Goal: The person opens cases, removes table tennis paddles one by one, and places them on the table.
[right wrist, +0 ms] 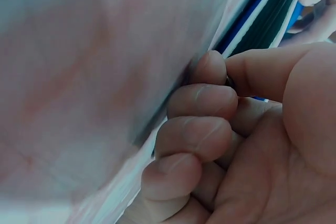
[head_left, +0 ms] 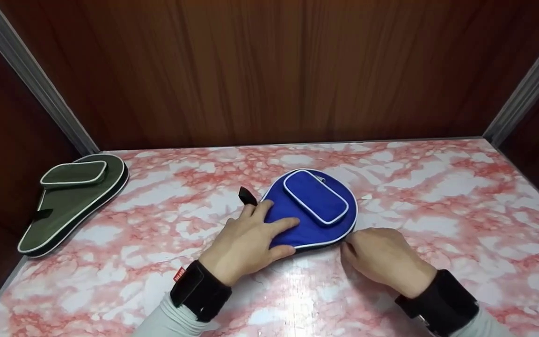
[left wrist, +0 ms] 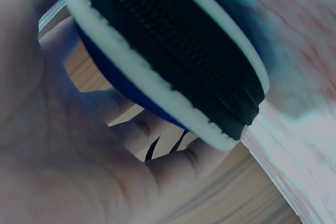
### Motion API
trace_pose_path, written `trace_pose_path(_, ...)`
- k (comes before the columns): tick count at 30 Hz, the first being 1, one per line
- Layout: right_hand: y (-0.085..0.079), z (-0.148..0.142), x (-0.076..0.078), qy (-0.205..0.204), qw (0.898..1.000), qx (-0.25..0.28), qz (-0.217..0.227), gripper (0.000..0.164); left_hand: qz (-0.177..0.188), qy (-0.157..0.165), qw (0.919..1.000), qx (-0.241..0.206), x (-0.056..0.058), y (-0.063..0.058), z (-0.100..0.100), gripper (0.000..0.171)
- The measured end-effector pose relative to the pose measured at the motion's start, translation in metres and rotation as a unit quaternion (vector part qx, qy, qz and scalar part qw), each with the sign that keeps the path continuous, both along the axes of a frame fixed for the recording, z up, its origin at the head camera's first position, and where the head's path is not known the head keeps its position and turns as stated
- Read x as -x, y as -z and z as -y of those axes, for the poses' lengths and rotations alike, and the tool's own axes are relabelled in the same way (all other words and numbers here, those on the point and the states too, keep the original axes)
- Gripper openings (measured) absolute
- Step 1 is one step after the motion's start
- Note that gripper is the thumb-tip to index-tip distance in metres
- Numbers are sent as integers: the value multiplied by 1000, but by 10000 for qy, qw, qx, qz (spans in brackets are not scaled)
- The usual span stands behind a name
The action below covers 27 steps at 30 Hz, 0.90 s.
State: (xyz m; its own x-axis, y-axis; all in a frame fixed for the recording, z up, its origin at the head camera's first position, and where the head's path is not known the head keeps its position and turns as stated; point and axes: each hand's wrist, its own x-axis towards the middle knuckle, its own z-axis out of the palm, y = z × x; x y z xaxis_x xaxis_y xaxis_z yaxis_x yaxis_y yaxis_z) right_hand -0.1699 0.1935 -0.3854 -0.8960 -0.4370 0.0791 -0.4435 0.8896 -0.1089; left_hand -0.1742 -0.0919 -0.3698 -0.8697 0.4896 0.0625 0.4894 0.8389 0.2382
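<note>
A blue table tennis paddle case (head_left: 281, 234) with white piping and a raised pocket (head_left: 316, 196) lies on the table. My left hand (head_left: 251, 238) rests on its narrower end, fingers spread over the top and thumb along the near edge. In the left wrist view the black zipper band (left wrist: 173, 40) runs along the case's side, close to the palm. At the near right edge my right hand (head_left: 377, 255) has its fingers curled, thumb and forefinger pinching at the zipper. The zipper pull is mostly hidden by those fingertips (right wrist: 210, 66).
A green paddle case (head_left: 70, 206) with white piping lies at the far left, against the side panel. A black strap (head_left: 247, 195) sticks out beside my left fingers. The marbled red-and-white table (head_left: 180, 187) ends at a brown wood panel (head_left: 274, 70) behind.
</note>
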Motion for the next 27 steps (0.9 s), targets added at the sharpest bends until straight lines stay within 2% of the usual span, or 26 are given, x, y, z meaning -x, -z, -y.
trace_pose_path(6, 1, 4, -4, -77, 9998, -55, -196, 39, -69, -79, 9998, 140, 0, 1, -4, 59)
trace_pose_path(11, 1, 5, -4, -61, 9999, -112, -104, 39, -132, -137, 9995, 237, -3, 1, -9, 60)
trace_pose_path(16, 2, 0, -1, 1, 9998, -104, -181, 38, -311, -21, 9993, 196, -10, -3, -12, 57)
trace_pose_path(19, 3, -4, 2, 96, 9994, -84, -327, 34, -374, 233, 9990, 58, -12, -6, -10, 51)
trace_pose_path(21, 4, -7, 4, 163, 9993, -90, -337, 33, -256, 522, 9983, -99, -12, -9, -6, 49)
trace_pose_path(23, 5, -9, 6, 256, 9992, -82, -306, 31, 14, 904, 9956, -252, -11, -12, -1, 49)
trace_pose_path(27, 6, -13, 7, 484, 9986, -112, -184, 29, 632, 1606, 9839, -463, -7, -17, 7, 52)
